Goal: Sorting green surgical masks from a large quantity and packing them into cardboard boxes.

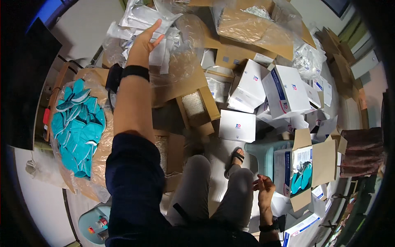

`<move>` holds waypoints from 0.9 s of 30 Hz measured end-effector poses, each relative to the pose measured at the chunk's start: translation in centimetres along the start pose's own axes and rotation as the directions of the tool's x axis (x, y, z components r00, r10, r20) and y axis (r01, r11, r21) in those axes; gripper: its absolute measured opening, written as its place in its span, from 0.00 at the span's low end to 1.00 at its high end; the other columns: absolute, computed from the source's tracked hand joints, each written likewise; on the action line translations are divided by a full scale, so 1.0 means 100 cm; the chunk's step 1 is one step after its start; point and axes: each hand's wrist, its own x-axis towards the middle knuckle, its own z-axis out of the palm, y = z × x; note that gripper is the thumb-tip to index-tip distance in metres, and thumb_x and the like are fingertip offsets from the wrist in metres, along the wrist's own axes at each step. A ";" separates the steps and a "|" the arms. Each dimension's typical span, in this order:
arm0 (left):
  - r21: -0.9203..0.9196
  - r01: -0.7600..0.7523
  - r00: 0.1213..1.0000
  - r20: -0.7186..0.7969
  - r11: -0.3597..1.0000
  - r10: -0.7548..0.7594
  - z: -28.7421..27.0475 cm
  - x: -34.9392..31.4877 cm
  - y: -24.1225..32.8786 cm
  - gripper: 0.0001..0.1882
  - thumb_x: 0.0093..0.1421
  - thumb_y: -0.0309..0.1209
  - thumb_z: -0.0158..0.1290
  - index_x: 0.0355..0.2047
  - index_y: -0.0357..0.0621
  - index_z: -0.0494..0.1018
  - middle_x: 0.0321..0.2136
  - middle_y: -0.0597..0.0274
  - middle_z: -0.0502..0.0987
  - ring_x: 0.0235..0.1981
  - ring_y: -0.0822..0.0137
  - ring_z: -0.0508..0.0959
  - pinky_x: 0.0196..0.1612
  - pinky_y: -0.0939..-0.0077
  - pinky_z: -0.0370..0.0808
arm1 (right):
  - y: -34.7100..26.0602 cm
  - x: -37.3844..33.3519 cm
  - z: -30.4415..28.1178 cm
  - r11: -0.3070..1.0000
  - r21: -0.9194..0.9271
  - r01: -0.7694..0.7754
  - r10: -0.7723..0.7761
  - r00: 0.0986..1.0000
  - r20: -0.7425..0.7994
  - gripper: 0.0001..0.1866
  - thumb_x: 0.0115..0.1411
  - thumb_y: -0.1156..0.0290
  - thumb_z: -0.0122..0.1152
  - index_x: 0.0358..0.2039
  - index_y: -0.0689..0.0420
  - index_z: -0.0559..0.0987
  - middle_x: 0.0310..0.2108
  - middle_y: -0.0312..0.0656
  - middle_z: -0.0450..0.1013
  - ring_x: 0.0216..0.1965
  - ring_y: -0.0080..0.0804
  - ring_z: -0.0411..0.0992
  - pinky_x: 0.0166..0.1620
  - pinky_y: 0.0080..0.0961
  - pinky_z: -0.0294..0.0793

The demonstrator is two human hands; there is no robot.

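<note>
My left hand (145,42) reaches to the far left, its fingers spread over white flat packets (142,18). It seems to touch them, but I see none gripped. The packets heap up in a carton lined with clear plastic (187,49). Beside my right knee, my right hand (265,192) hangs with fingers loosely curled and somewhat apart, nothing visible in them. Just right of it stands an open white-and-blue carton (282,168), flaps up, with teal folded face masks (301,179) inside. More teal face masks (80,127) fill a plastic-lined box left of my left arm.
Closed white boxes (286,88) pile up ahead on the right. A brown carton (197,108) holds small white pieces. Another plastic-lined carton (247,26) stands at the back. A pale teal tub (254,158) sits under the open carton; a bin (88,218) is at lower left.
</note>
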 end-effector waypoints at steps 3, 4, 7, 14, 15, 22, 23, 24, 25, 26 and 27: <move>0.085 -0.102 0.979 0.185 0.991 0.085 0.017 -0.019 -0.082 0.20 0.50 0.36 0.68 0.36 0.39 0.72 0.31 0.61 0.73 0.25 0.69 0.74 0.28 0.77 0.79 | -0.009 -0.017 -0.014 0.996 -0.071 -0.060 0.053 0.994 -0.093 0.10 0.66 0.71 0.54 0.41 0.66 0.76 0.25 0.44 0.77 0.21 0.24 0.73 0.26 0.19 0.72; 0.089 -0.123 0.933 0.350 0.988 0.084 0.023 -0.044 -0.123 0.16 0.54 0.37 0.65 0.35 0.40 0.73 0.29 0.63 0.72 0.25 0.70 0.73 0.27 0.78 0.76 | 0.014 -0.018 -0.026 0.994 -0.088 -0.063 0.051 0.990 -0.130 0.10 0.65 0.72 0.55 0.40 0.67 0.77 0.27 0.42 0.77 0.24 0.24 0.73 0.28 0.19 0.73; 0.556 -0.190 0.604 0.716 0.809 -0.350 -0.027 -0.135 -0.226 0.13 0.63 0.42 0.52 0.32 0.45 0.72 0.21 0.67 0.73 0.20 0.73 0.73 0.22 0.82 0.68 | 0.031 -0.022 -0.033 0.993 -0.045 -0.109 0.108 0.994 -0.035 0.10 0.64 0.75 0.55 0.44 0.65 0.76 0.33 0.40 0.76 0.30 0.25 0.75 0.33 0.23 0.76; 0.726 -0.433 0.731 0.630 0.534 -0.264 -0.110 -0.285 -0.328 0.08 0.60 0.33 0.56 0.34 0.43 0.79 0.27 0.56 0.80 0.31 0.69 0.81 0.37 0.70 0.77 | 0.007 -0.010 -0.102 0.974 -0.222 -0.052 -0.002 0.972 -0.235 0.08 0.61 0.80 0.53 0.37 0.68 0.79 0.26 0.39 0.76 0.25 0.23 0.73 0.28 0.21 0.73; 0.683 -0.331 0.786 0.582 0.651 -0.211 -0.125 -0.276 -0.344 0.07 0.59 0.32 0.57 0.34 0.44 0.80 0.28 0.55 0.81 0.31 0.68 0.81 0.37 0.69 0.77 | 0.005 -0.004 -0.119 0.978 -0.208 -0.019 -0.052 0.942 -0.330 0.08 0.59 0.81 0.53 0.38 0.68 0.79 0.26 0.41 0.76 0.25 0.23 0.73 0.29 0.21 0.74; 0.641 -0.718 0.688 0.712 0.272 0.141 -0.132 -0.318 -0.325 0.04 0.55 0.26 0.58 0.32 0.41 0.79 0.29 0.54 0.80 0.31 0.57 0.80 0.39 0.68 0.76 | 0.028 0.048 -0.217 0.594 -0.761 -0.260 -0.436 0.691 -0.576 0.38 0.47 0.65 0.69 0.58 0.60 0.64 0.55 0.60 0.65 0.58 0.58 0.61 0.57 0.47 0.66; 0.624 -0.719 0.686 0.708 0.306 0.168 -0.137 -0.320 -0.331 0.04 0.55 0.25 0.58 0.32 0.41 0.79 0.30 0.54 0.79 0.32 0.57 0.80 0.39 0.67 0.76 | 0.032 0.055 -0.217 0.619 -0.724 -0.304 -0.361 0.709 -0.606 0.38 0.48 0.65 0.68 0.58 0.61 0.64 0.55 0.61 0.65 0.58 0.58 0.62 0.57 0.47 0.67; 0.606 -0.720 0.684 0.702 0.339 0.197 -0.141 -0.321 -0.335 0.04 0.55 0.24 0.58 0.31 0.41 0.79 0.30 0.54 0.79 0.32 0.57 0.79 0.39 0.67 0.76 | 0.037 0.062 -0.216 0.640 -0.686 -0.347 -0.284 0.722 -0.631 0.37 0.49 0.65 0.67 0.58 0.61 0.64 0.55 0.61 0.65 0.58 0.59 0.62 0.57 0.46 0.67; 0.648 -0.682 0.720 0.675 0.339 0.160 -0.145 -0.322 -0.337 0.05 0.54 0.23 0.57 0.32 0.42 0.79 0.32 0.54 0.79 0.34 0.57 0.79 0.40 0.66 0.76 | 0.041 0.067 -0.217 0.656 -0.646 -0.390 -0.205 0.732 -0.650 0.37 0.49 0.65 0.67 0.58 0.62 0.63 0.55 0.62 0.65 0.58 0.59 0.62 0.58 0.46 0.67; 0.639 -0.687 0.712 0.687 0.346 0.145 -0.141 -0.330 -0.334 0.05 0.54 0.22 0.57 0.33 0.42 0.78 0.33 0.54 0.79 0.35 0.56 0.79 0.41 0.66 0.75 | 0.044 0.067 -0.224 0.653 -0.643 -0.400 -0.176 0.745 -0.643 0.35 0.50 0.66 0.65 0.57 0.62 0.64 0.53 0.62 0.66 0.56 0.59 0.65 0.56 0.46 0.68; 0.629 -0.692 0.702 0.700 0.354 0.129 -0.138 -0.339 -0.331 0.06 0.54 0.22 0.57 0.33 0.42 0.78 0.33 0.54 0.79 0.35 0.56 0.79 0.42 0.66 0.75 | 0.047 0.064 -0.233 0.650 -0.640 -0.411 -0.148 0.757 -0.636 0.33 0.51 0.66 0.64 0.57 0.62 0.65 0.52 0.62 0.68 0.54 0.59 0.67 0.54 0.45 0.70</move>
